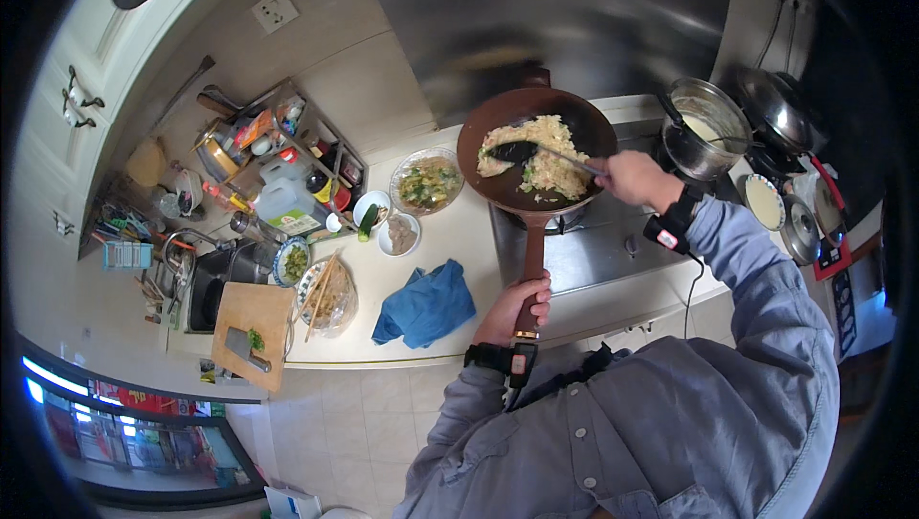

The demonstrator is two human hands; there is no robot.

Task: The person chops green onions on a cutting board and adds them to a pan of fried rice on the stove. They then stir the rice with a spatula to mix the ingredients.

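My left hand [515,307] is closed around the brown handle of a frying pan [479,117], which sits over the gas hob [610,246]. In the pan lies fried rice [549,132] with green bits, mostly heaped on its far and right side. My right hand [635,181] grips the shaft of a spatula [574,161]. The dark blade of that spatula rests among the rice, left of the pan's middle. A wristband with a device and a cable is strapped to each wrist. Part of the hob is hidden under the pan.
Right of the pan stands a steel pot [707,124] holding pale liquid and a utensil. On the left counter are a blue cloth [427,303], a glass dish of cooked food [428,180], small bowls, and chopsticks across a bowl [327,296]. A cleaver [246,350] lies on a cutting board [266,303].
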